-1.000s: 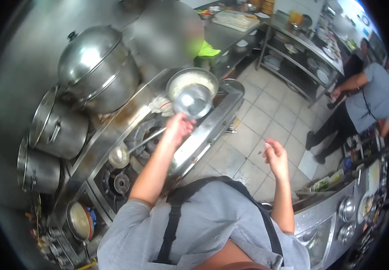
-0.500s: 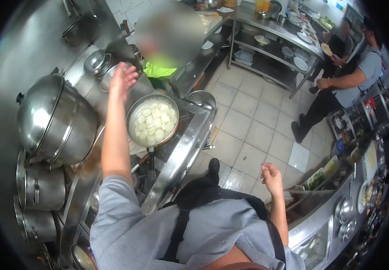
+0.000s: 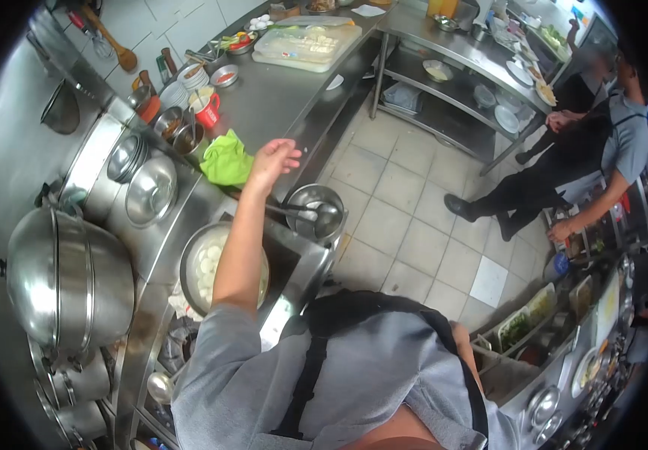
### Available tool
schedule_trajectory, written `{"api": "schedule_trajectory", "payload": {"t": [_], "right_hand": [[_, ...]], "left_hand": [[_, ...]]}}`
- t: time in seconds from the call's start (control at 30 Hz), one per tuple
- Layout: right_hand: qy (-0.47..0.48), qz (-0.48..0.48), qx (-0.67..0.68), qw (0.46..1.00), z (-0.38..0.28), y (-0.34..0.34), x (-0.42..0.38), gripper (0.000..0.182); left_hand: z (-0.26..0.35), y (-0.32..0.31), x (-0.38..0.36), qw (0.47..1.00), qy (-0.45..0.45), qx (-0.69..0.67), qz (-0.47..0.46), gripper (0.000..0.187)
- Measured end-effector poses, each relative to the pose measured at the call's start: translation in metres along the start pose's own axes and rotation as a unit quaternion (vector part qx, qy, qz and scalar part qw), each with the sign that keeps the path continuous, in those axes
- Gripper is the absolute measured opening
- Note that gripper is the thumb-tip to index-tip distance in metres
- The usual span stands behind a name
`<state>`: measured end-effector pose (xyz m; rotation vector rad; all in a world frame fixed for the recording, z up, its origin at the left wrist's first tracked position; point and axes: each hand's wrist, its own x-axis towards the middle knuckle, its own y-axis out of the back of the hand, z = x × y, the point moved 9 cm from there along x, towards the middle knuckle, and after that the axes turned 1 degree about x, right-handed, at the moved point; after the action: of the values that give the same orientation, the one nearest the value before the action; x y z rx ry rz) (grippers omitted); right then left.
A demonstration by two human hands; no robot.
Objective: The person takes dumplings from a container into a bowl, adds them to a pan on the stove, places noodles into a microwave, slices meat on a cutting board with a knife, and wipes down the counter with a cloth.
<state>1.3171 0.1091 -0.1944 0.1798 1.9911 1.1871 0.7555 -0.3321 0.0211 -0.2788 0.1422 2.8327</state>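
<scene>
My left hand (image 3: 276, 160) reaches forward over the counter edge, fingers loosely stretched, with nothing in it. Just left of it lies a bright green cloth (image 3: 225, 158). Below the hand, a steel bowl (image 3: 315, 194) contains a ladle (image 3: 327, 218). My left forearm crosses above a pan (image 3: 187, 271) on the stove and hides part of it. White round slices (image 3: 208, 267) lie in liquid inside that pan. On the right, only part of my right arm (image 3: 464, 346) shows; the hand is out of sight.
A large lidded steel pot (image 3: 76, 277) stands at left, near a shiny metal bowl (image 3: 151, 191). On the back counter are a red mug (image 3: 208, 114), small dishes and a white cutting board (image 3: 305, 52). At right stands a co-worker (image 3: 594, 142) on the tiled floor.
My left hand has moved right, from beside the pan's far left to near the green cloth. My right hand has dropped out of sight. The view has shifted; the co-worker's arm is now lowered.
</scene>
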Motion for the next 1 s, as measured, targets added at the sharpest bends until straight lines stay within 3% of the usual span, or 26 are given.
{"api": "schedule_trajectory", "payload": {"t": [0.2,0.23,0.27,0.33,0.37,0.43,0.47,0.5,0.57,0.6,0.63,0.67,0.7,0.73,0.77,0.87,0.97,1.0], "right_hand": [[0.029,-0.130,0.044,0.990,-0.020,0.023,0.104,0.033],[0.038,-0.131,0.037,0.990,-0.035,0.037,0.131,0.032],[0.048,-0.131,0.030,0.990,-0.050,0.051,0.159,0.031],[0.055,-0.146,0.040,0.987,-0.069,0.071,0.247,0.033],[0.136,-0.056,-0.007,0.989,-0.089,0.088,0.299,0.030],[0.198,0.008,-0.063,0.978,-0.160,0.144,0.372,0.031],[0.135,-0.084,-0.036,0.987,-0.198,0.168,0.403,0.043],[0.205,-0.056,-0.009,0.977,-0.245,0.196,0.434,0.041],[0.246,-0.078,0.171,0.951,-0.352,0.263,0.473,0.032],[0.268,-0.117,0.286,0.913,-0.399,0.286,0.501,0.026],[0.264,-0.084,0.287,0.917,-0.454,0.322,0.518,0.022],[0.333,-0.081,0.367,0.865,-0.509,0.349,0.541,0.019],[0.325,-0.091,0.391,0.856,-0.557,0.378,0.553,0.021],[0.313,-0.084,0.484,0.813,-0.607,0.405,0.556,0.025],[0.329,-0.092,0.471,0.814,-0.651,0.425,0.570,0.030],[0.293,-0.077,0.525,0.795,-0.753,0.450,0.614,0.040],[0.242,-0.095,0.564,0.784,-0.816,0.440,0.658,0.042],[0.207,-0.128,0.605,0.758,-0.830,0.432,0.672,0.040]], "left_hand": [[-0.021,-0.014,0.089,0.998,-0.039,0.056,0.016,0.042],[-0.011,0.000,0.100,0.959,-0.099,0.245,0.105,0.047],[0.002,0.005,0.107,0.873,-0.154,0.421,0.189,0.052],[0.010,0.004,0.126,0.847,-0.139,0.468,0.212,0.057],[0.015,0.005,0.136,0.816,-0.121,0.515,0.234,0.062],[0.007,0.005,0.159,0.789,-0.107,0.556,0.237,0.064],[0.005,0.004,0.169,0.761,-0.095,0.597,0.234,0.067],[0.005,0.003,0.174,0.761,-0.087,0.597,0.238,0.067],[0.011,0.000,0.180,0.745,-0.092,0.607,0.260,0.070],[0.013,0.001,0.185,0.742,-0.085,0.607,0.270,0.070],[0.014,0.000,0.184,0.739,-0.090,0.608,0.275,0.072],[0.015,-0.001,0.183,0.737,-0.095,0.609,0.278,0.073],[0.017,-0.002,0.184,0.735,-0.097,0.609,0.282,0.073],[0.017,-0.001,0.184,0.734,-0.087,0.610,0.285,0.073],[0.019,-0.002,0.184,0.736,-0.087,0.608,0.284,0.073],[0.019,-0.001,0.187,0.741,-0.087,0.602,0.285,0.073],[0.021,0.000,0.187,0.743,-0.085,0.597,0.291,0.074],[0.024,0.000,0.187,0.744,-0.087,0.595,0.290,0.074]]}}
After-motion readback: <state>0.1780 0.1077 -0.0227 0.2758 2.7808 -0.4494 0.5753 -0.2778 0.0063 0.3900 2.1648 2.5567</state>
